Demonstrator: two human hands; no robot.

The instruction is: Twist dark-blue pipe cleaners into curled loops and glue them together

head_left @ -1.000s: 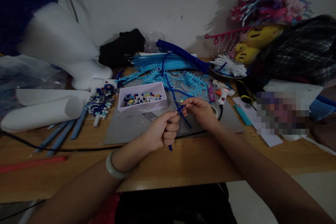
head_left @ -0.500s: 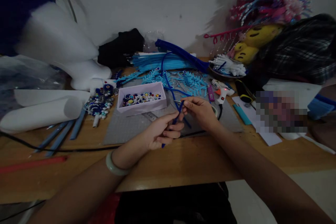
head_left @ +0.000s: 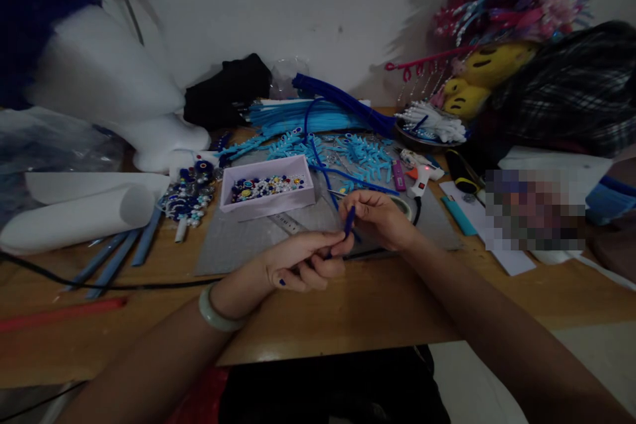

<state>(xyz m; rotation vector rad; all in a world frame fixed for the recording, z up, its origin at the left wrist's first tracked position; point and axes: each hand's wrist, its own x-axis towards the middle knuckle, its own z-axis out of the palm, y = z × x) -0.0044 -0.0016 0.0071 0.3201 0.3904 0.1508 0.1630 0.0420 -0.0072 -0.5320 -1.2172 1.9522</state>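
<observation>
Wooden table against a pale wall. Dark-blue strip between the hands, pinched by the left hand; right hand curled at its upper end, grip indeterminable. Beyond, bead box on grey mat.

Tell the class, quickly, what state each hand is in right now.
Left hand: closed, holding a blue strip.
Right hand: fingers curled by the strip's upper end; whether it grips anything cannot be told.

The strip is deep blue, unpatterned.
</observation>
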